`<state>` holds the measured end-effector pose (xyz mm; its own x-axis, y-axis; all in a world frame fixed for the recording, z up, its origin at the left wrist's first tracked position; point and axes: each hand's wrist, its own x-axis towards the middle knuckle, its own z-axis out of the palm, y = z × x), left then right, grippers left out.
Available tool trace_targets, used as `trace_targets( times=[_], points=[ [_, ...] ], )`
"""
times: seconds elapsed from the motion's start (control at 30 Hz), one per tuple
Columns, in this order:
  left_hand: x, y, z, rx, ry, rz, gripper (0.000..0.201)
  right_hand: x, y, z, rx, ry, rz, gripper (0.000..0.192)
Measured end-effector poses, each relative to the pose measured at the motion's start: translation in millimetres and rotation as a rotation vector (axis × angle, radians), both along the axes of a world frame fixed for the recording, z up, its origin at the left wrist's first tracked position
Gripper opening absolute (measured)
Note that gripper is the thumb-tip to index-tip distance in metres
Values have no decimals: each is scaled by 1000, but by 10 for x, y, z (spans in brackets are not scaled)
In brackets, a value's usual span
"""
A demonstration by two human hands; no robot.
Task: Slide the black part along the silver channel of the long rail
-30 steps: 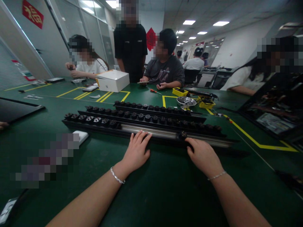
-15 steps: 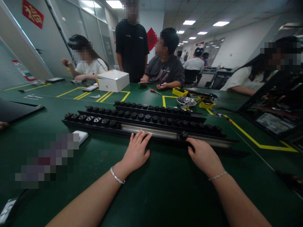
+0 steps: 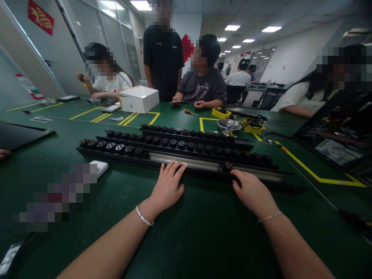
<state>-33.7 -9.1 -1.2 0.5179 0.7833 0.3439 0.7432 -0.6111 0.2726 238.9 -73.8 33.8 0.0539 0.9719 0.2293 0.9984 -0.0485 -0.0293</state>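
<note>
A long black rail point(image 3: 200, 175) lies nearest me, with a bare silvery channel along its middle and right. Several black socket modules point(image 3: 119, 148) sit in a row in its left part. My left hand point(image 3: 167, 186) rests with fingers spread on the rail's near edge. Further right, a single black socket module point(image 3: 227, 166) sits in the channel. My right hand point(image 3: 250, 190) has its fingertips at this module's right side, the thumb lower and slightly apart; the other fingers are partly hidden. Two more rails with modules point(image 3: 181, 144) lie just behind.
A white box point(image 3: 139, 99), a screwdriver point(image 3: 189, 112), a metal bowl point(image 3: 229, 124) and yellow bins point(image 3: 221, 113) stand further back on the green table point(image 3: 192, 232). At left lies a white power strip point(image 3: 101, 169), partly blurred. Several people are around the table.
My right hand and the single module at its fingertips have shifted slightly to the right along the channel. My left hand has stayed in place.
</note>
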Motion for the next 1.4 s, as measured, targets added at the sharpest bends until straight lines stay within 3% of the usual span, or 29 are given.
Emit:
trace_targets(
  times=[1.4],
  points=[
    [-5,-10,18,0,0,-6,65,152,-35,62,-22,-43,-21,32]
  ],
)
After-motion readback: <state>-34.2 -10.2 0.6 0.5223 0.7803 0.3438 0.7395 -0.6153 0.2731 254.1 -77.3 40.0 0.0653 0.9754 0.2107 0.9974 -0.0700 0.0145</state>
